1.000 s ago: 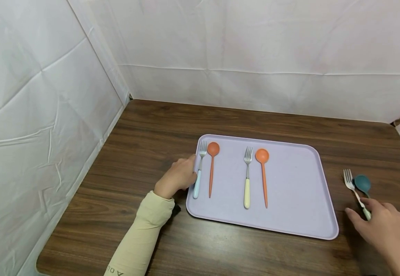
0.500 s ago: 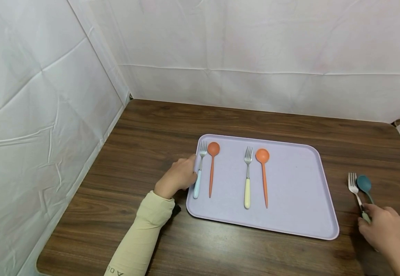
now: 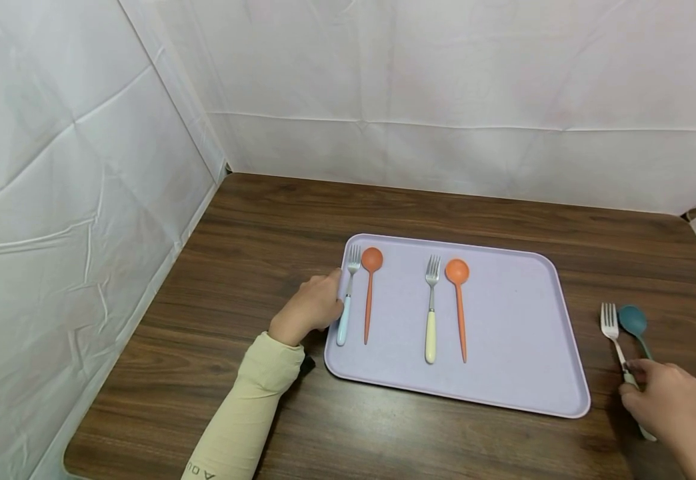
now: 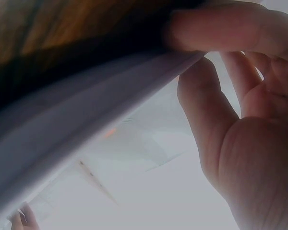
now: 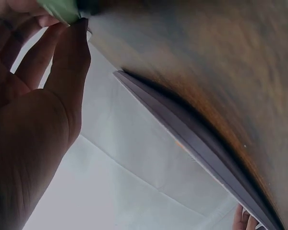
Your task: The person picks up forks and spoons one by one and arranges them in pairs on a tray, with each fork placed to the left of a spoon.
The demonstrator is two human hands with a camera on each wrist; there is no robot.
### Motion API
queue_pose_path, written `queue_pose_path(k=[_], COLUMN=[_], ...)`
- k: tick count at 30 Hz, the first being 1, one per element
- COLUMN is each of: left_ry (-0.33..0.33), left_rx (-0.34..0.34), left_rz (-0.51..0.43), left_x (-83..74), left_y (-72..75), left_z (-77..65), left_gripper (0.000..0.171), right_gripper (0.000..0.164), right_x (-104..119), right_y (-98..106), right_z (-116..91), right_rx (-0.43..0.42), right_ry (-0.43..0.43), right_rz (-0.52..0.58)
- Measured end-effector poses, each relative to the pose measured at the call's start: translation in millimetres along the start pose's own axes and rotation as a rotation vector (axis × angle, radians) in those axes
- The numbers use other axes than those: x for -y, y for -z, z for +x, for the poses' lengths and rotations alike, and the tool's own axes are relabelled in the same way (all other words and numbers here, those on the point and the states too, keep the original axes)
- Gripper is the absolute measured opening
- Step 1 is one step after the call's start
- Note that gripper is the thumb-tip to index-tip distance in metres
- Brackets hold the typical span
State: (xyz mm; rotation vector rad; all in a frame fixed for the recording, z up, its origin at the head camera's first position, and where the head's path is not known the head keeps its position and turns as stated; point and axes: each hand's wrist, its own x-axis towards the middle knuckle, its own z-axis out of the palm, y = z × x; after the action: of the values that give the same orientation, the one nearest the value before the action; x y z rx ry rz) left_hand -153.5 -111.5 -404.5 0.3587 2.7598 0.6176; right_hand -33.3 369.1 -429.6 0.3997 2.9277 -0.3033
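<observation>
My left hand (image 3: 307, 310) pinches the left rim of a lilac tray (image 3: 516, 333), thumb and fingers on either side of the edge in the left wrist view. To the right of the tray, my right hand (image 3: 672, 403) holds a fork (image 3: 609, 323) by its pale green handle (image 5: 62, 9) between thumb and fingers. A teal spoon (image 3: 633, 320) lies just right of that fork, its lower handle hidden by the hand. On the tray rest a light-blue-handled fork (image 3: 344, 321) beside a dark orange spoon (image 3: 372, 259), and a yellow-handled fork (image 3: 430, 337) beside a brighter orange spoon (image 3: 457, 271).
The dark wood table (image 3: 216, 267) carries everything. White sheeting (image 3: 420, 80) hangs along its back and its left side. A small black object (image 3: 307, 365) shows by the left wrist.
My right hand has come down around the green-handled fork's handle; the fork and teal spoon slid slightly toward me, and the fork then shifted a little left. My left hand and the tray stay still.
</observation>
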Motion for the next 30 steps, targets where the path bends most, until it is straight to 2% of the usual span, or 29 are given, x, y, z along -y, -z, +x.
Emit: queue_pose_path(k=[13,30], left_ry=[-0.005,-0.008], left_rx=[0.000,-0.003], left_rz=[0.010,0.000], left_x=[0.1,0.9], left_y=[0.0,0.0], left_z=[0.2,-0.2], left_gripper=[0.025,0.023], right_gripper=[0.037,0.036], right_x=[11,34], right_y=[7,10], right_z=[-6,-10], right_rx=[-0.118,-0.161], right_ry=[0.104,0.164], right_rz=[0.066,0.107])
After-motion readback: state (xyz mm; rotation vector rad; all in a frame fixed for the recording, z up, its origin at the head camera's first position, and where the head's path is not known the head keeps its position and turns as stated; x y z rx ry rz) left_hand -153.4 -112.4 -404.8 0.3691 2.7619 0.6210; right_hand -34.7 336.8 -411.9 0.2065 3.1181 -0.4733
